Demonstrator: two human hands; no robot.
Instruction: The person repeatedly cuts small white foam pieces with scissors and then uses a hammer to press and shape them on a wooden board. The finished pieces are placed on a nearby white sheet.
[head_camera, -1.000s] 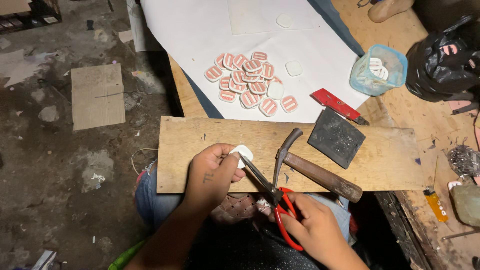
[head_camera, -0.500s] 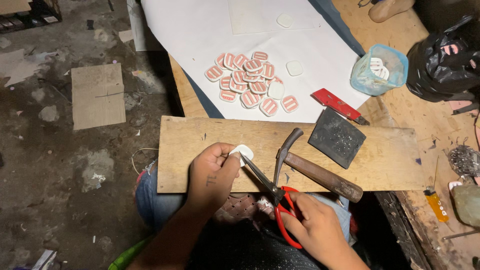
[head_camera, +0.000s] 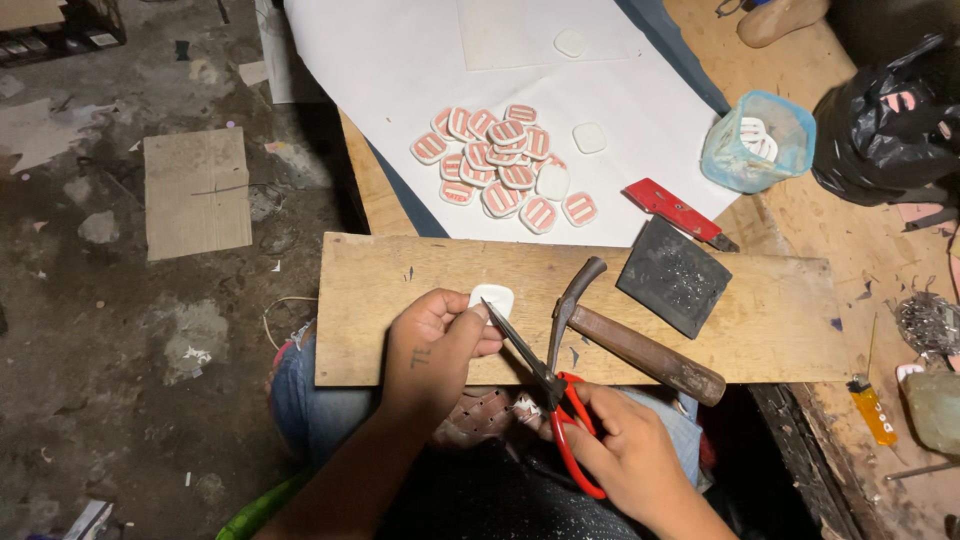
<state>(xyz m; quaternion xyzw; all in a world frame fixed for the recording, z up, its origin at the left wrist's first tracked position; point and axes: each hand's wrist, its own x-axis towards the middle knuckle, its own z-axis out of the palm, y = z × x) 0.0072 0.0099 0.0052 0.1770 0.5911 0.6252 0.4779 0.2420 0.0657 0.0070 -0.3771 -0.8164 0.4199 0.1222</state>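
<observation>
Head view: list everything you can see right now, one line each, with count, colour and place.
white piece: one, white, pinched in the left grip over the board
scissors: one pair, red handles, in the right grip, tips at the white piece
wooden board: one, pale wood, across the lap
hammer: one, brown handle, lying on the board
dark pad: one, black, on the board's right part
striped pieces: a pile, count unclear, white with red stripes, on the white sheet
white sheet: one, white, beyond the board
utility knife: one, red, at the sheet's edge
tub: one, clear blue, right of the sheet
black bag: one, far right
left hand: grips the white piece
right hand: holds the scissors
</observation>
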